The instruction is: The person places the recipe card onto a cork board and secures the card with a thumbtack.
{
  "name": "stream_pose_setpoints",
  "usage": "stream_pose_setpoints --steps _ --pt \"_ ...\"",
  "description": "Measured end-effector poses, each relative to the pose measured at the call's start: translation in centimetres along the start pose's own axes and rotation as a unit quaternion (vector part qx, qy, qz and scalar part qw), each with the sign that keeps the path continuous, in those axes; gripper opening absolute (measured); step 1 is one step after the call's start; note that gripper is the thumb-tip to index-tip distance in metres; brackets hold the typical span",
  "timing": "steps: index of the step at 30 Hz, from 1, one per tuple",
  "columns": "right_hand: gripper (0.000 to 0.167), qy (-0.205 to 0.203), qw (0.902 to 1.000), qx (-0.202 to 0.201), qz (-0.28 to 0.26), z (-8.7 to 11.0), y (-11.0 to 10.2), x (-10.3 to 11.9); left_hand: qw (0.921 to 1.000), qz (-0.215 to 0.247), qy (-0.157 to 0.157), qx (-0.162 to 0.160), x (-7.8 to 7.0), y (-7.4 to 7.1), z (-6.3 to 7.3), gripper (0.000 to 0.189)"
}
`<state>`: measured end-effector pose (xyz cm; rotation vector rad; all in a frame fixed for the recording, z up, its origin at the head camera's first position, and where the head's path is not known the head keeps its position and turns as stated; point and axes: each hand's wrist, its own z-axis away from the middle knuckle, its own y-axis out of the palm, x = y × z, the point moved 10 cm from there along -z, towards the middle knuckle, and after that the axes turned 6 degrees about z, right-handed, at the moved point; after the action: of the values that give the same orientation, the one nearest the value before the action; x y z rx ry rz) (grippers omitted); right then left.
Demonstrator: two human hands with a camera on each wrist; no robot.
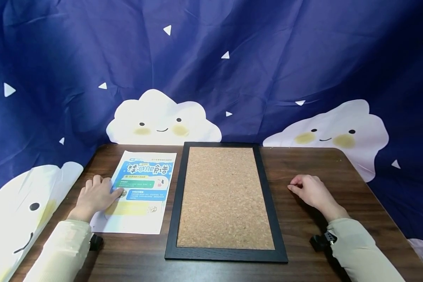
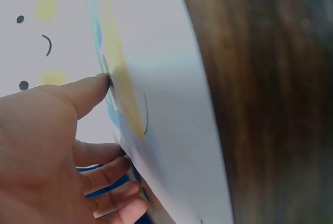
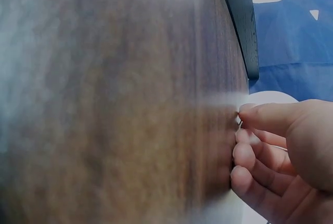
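My left hand point(image 1: 96, 196) rests on the left edge of a printed paper sheet point(image 1: 137, 225) with a blue heading and coloured text boxes. In the left wrist view the thumb of that left hand point(image 2: 47, 135) touches the sheet point(image 2: 171, 99), and its other fingers are bent loosely at the paper's edge. My right hand point(image 1: 315, 194) rests on the table right of a black-framed cork board point(image 1: 225, 199), apart from it. In the right wrist view the right hand's point(image 3: 286, 151) fingertips touch the wood, loosely curled; a faint thin line shows between thumb and forefinger, too small to identify.
The cork board lies flat mid-table, its black frame point(image 1: 225, 254) close to the sheet's right side. Beneath everything is a dark brown wooden table point(image 1: 303, 160). A blue cloth point(image 1: 250, 78) with smiling clouds hangs behind and beside the table. Each wrist wears a small black device point(image 1: 322, 241).
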<state>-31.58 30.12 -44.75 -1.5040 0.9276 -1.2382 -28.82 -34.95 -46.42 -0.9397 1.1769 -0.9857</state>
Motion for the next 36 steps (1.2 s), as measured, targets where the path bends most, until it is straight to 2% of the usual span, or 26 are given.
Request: stream_pose_setpoints --steps 7,16,20,30,36 --pt "0.01 -0.01 0.9999 -0.012 0.002 0.2 0.1 0.1 0.9996 0.014 -0.02 0.015 0.2 0.2 -0.4 0.077" --pt "0.011 -0.001 1.0 -0.009 -0.002 0.2 0.3 0.1 0.9975 0.036 -0.048 0.038 0.4 0.6 -0.8 0.095" --pt "0.01 -0.006 0.9999 -0.01 -0.006 0.3 0.2 0.2 0.9975 0.045 -0.044 0.033 0.6 0.6 -1.0 0.094" --pt "0.009 -0.005 0.9997 -0.014 -0.018 0.5 -0.1 0.4 0.9945 0.085 -0.059 0.017 1.0 0.1 -1.4 0.084" --pt "0.008 -0.003 0.9997 -0.006 -0.022 0.7 -0.2 0.6 0.987 0.125 -0.094 0.036 1.3 0.3 -1.3 0.087"
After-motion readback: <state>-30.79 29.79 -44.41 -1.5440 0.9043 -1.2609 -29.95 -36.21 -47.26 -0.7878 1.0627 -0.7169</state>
